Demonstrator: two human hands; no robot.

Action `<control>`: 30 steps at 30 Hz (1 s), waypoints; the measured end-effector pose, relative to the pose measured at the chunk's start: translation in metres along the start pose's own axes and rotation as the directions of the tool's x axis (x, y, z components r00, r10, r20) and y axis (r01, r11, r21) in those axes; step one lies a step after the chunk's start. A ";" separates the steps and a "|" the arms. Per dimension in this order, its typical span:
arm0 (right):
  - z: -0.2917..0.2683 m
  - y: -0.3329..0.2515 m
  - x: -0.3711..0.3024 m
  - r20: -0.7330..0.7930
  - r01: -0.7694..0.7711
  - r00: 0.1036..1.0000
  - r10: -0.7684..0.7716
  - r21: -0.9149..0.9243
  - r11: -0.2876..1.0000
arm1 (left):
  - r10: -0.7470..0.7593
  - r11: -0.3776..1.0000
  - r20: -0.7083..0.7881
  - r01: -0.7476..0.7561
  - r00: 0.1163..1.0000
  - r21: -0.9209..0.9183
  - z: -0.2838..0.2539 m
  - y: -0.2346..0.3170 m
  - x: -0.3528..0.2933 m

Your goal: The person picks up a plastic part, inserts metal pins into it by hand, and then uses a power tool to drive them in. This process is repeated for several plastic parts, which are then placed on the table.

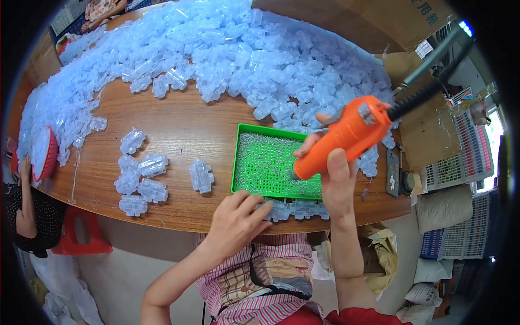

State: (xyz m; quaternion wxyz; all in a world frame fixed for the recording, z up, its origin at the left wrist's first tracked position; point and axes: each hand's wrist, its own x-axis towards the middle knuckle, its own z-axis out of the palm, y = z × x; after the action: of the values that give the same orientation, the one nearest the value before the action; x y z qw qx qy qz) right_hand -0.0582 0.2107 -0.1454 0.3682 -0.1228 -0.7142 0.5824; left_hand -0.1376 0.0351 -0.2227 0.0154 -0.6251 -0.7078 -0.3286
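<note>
My right hand (338,181) is wrapped round an orange electric screwdriver (346,135), whose tip points down-left over a shallow green tray (236,162). A layer of small silvery screws (265,146) lies in this tray; whether the tip touches them I cannot tell. My left hand (237,219) is at the tray's near left corner, its fingers bent round the left end of a clear plastic part (279,210). Another clear part (309,209) sits beside it, along the tray's near side. The undersides of my left fingers are hidden.
A large heap of clear bluish plastic parts (227,49) covers the table's far side. Several loose parts (153,165) lie left of the tray. A black cable (422,97) runs up from the screwdriver. At left, another person's arm (24,189) reaches to a red basket (51,154).
</note>
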 end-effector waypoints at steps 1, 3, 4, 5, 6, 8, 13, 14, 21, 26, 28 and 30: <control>-0.001 -0.002 -0.005 -0.010 -0.013 1.000 0.013 0.007 1.000 | 0.001 1.000 0.036 -0.001 0.999 0.009 0.006 0.000 -0.002; -0.009 -0.008 -0.013 0.037 -0.005 0.999 0.006 -0.016 1.000 | -0.008 1.000 0.058 0.007 0.998 0.025 0.011 0.004 -0.002; -0.012 -0.010 -0.018 0.028 -0.033 0.999 0.034 -0.014 0.999 | -0.011 0.999 0.072 0.008 0.997 0.044 0.012 0.005 -0.003; -0.014 -0.009 -0.021 0.020 -0.027 0.999 0.027 0.007 1.000 | -0.013 0.999 0.095 0.008 0.995 0.048 0.011 0.007 -0.003; -0.015 -0.006 -0.025 0.010 -0.020 1.000 0.019 0.030 0.999 | -0.019 0.999 0.102 0.014 0.995 0.046 0.011 0.008 -0.003; -0.008 -0.004 -0.031 -0.091 -0.073 0.993 0.081 0.084 0.994 | -0.088 0.996 0.102 0.088 0.991 0.009 0.010 0.012 -0.004; -0.010 -0.005 -0.038 0.013 -0.142 0.990 0.142 0.197 0.970 | -0.169 0.980 0.158 0.183 0.973 -0.080 0.007 0.019 -0.013; -0.010 -0.005 -0.040 0.030 -0.147 0.989 0.144 0.166 0.975 | -0.222 0.960 0.135 0.240 0.966 -0.141 0.006 0.022 -0.016; 0.000 -0.013 -0.047 0.051 -0.110 0.993 0.102 0.175 0.978 | -0.469 0.703 0.337 0.576 0.817 -0.418 -0.024 0.042 -0.060; 0.017 -0.014 -0.065 0.153 -0.258 0.963 0.220 0.305 0.917 | -0.626 0.038 0.597 0.784 0.501 -0.619 0.001 0.052 -0.081; 0.024 -0.019 -0.070 0.174 -0.315 0.946 0.274 0.292 0.903 | -0.647 0.036 0.545 0.735 0.533 -0.677 0.013 0.053 -0.084; 0.029 -0.018 -0.073 0.202 -0.331 0.939 0.280 0.295 0.896 | -0.648 -0.070 0.574 0.711 0.500 -0.699 0.021 0.053 -0.086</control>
State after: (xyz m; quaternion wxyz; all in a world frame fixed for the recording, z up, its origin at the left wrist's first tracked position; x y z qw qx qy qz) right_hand -0.0218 0.1395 -0.1581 0.2307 -0.1258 -0.6067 0.7503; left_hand -0.0634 -0.0301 -0.2528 -0.5087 -0.0905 -0.6187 -0.5918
